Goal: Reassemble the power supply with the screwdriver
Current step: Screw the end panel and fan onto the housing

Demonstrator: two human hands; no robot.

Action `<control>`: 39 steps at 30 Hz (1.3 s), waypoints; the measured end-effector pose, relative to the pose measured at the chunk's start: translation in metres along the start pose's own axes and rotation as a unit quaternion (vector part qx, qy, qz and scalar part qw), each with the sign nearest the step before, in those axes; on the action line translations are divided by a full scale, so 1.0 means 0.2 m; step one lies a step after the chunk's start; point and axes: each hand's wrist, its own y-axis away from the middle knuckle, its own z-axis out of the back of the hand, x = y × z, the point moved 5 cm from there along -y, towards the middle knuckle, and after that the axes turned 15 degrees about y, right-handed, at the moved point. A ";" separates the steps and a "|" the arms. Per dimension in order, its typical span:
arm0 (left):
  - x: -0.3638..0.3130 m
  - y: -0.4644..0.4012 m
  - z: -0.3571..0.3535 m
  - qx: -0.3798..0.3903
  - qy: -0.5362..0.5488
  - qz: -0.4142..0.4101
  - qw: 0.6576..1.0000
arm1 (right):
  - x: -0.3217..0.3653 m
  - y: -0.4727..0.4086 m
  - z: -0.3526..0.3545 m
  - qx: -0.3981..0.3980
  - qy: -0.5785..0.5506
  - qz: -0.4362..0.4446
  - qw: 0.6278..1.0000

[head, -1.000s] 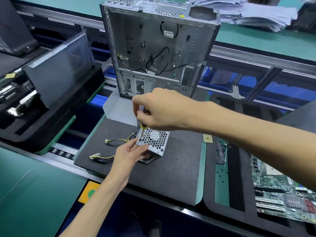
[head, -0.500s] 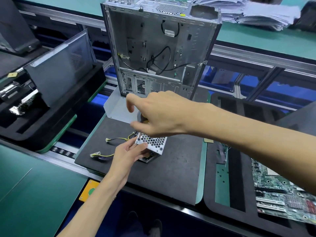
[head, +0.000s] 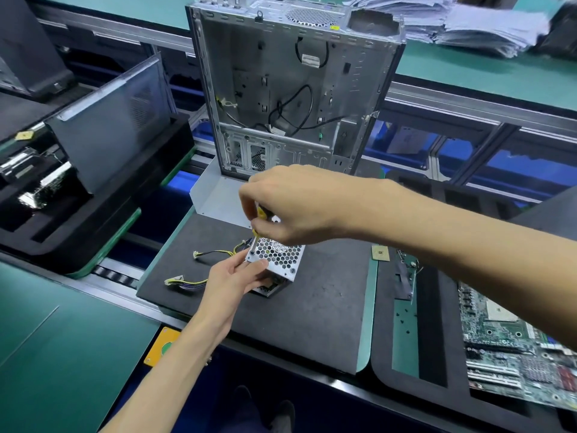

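A small silver power supply [head: 278,257] with a honeycomb grille on top stands on a dark foam mat [head: 315,295]. Yellow and black cables [head: 215,254] trail from its left side. My left hand [head: 232,278] grips the unit's near left corner, thumb on the grille's edge. My right hand [head: 293,204] hovers above it, fingers curled round a screwdriver [head: 258,225] with a yellow and black handle. The shaft points down at the grille's left corner; the tip is too small to make out.
An open, empty computer case [head: 290,89] stands upright behind the mat. A loose grey panel [head: 218,198] lies at its foot. A motherboard [head: 512,348] lies at the right, a black tray with a side panel [head: 106,132] at the left, paper stacks [head: 468,17] far back.
My right hand had opened and spread over the power supply half a second ago; now its fingers grip the screwdriver handle again, upright over the left corner. My left hand stays on the unit.
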 end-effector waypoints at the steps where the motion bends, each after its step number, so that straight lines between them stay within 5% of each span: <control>1: 0.00 0.00 0.00 0.002 -0.002 0.001 1.000 | 0.00 0.01 0.00 0.017 -0.016 0.021 0.999; 8: 0.00 0.00 0.00 -0.009 -0.003 0.006 1.000 | -0.02 0.01 -0.01 0.096 -0.029 0.033 0.994; 12: 0.00 0.00 0.00 -0.006 -0.001 0.008 1.000 | -0.06 -0.01 0.00 0.047 0.043 -0.034 0.997; 18: 0.00 0.00 0.00 0.004 0.002 0.008 1.000 | 0.01 0.01 0.02 0.027 -0.071 0.026 0.997; 28: 0.00 0.00 0.00 -0.006 -0.001 0.008 1.000 | 0.03 -0.02 0.02 -0.036 0.058 0.045 0.997; 39: -0.01 -0.01 0.03 0.007 -0.003 0.006 1.000 | 0.04 -0.02 0.00 0.000 0.008 0.017 1.000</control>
